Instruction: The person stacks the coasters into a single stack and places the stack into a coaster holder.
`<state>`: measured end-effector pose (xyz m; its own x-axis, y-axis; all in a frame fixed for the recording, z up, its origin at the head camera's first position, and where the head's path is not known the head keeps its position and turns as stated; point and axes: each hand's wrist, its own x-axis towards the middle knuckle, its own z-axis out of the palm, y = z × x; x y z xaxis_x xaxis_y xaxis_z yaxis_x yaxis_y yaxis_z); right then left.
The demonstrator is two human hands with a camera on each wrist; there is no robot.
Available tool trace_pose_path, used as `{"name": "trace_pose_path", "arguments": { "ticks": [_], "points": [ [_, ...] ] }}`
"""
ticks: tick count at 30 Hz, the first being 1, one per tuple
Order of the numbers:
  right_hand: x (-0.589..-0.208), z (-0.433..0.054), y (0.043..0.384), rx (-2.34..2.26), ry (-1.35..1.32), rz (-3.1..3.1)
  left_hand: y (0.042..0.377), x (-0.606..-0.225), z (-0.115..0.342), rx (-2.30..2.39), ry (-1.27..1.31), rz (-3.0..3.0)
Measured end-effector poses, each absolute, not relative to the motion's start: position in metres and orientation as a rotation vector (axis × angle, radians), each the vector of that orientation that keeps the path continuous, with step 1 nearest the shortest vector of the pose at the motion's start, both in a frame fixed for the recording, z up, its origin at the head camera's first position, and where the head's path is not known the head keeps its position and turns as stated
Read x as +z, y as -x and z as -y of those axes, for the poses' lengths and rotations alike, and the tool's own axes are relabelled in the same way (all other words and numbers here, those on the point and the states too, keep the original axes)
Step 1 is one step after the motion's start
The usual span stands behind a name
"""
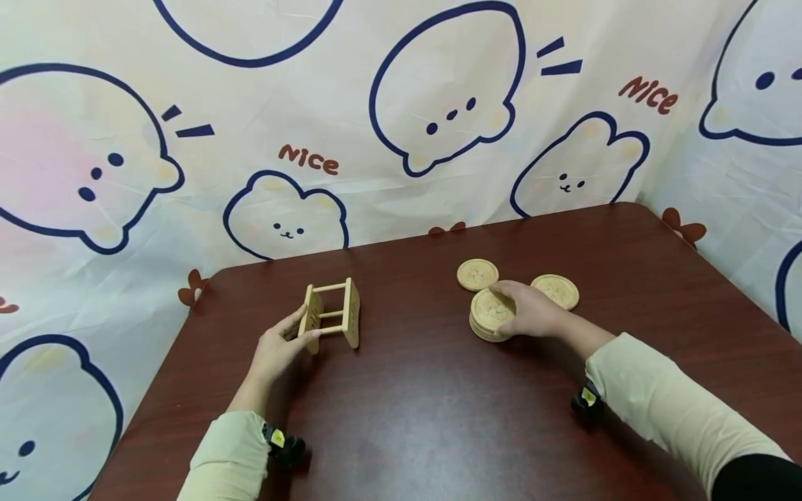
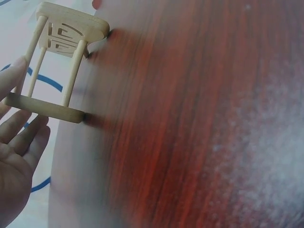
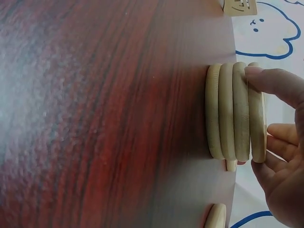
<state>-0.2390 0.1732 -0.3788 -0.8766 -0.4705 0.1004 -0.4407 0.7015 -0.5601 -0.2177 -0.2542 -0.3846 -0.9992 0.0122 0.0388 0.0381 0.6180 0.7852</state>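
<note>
My left hand (image 1: pixel 276 353) holds a small light-wood coaster rack (image 1: pixel 352 313) by its left panel, thumb on the near side. In the left wrist view, the rack (image 2: pixel 52 109) shows two slotted end panels joined by thin rods, with fingers of the left hand (image 2: pixel 19 166) around the closer panel. To the right, a stack of round wooden coasters (image 1: pixel 482 332) stands on the table. My right hand (image 1: pixel 532 311) grips its top coaster (image 1: pixel 492 308) at the edge. From the right wrist, a narrow gap shows between that coaster (image 3: pixel 257 128) and the stack (image 3: pixel 227 111).
Two loose coasters lie near the stack: one behind it (image 1: pixel 477 274) and another to its right (image 1: pixel 557 292), beyond the right hand. The dark reddish wood table (image 1: pixel 401 410) reaches back to a patterned cloth (image 1: pixel 388 209) with cartoon bears.
</note>
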Motion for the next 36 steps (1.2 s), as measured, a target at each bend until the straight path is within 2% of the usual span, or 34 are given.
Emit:
{"name": "trace_pose_path", "arguments": {
  "ticks": [36],
  "points": [
    [-0.3818,-0.1767,0.2419,-0.963,0.731,-2.772,0.2189,-0.3849,0.2542,-1.374,0.038,2.804]
  ]
}}
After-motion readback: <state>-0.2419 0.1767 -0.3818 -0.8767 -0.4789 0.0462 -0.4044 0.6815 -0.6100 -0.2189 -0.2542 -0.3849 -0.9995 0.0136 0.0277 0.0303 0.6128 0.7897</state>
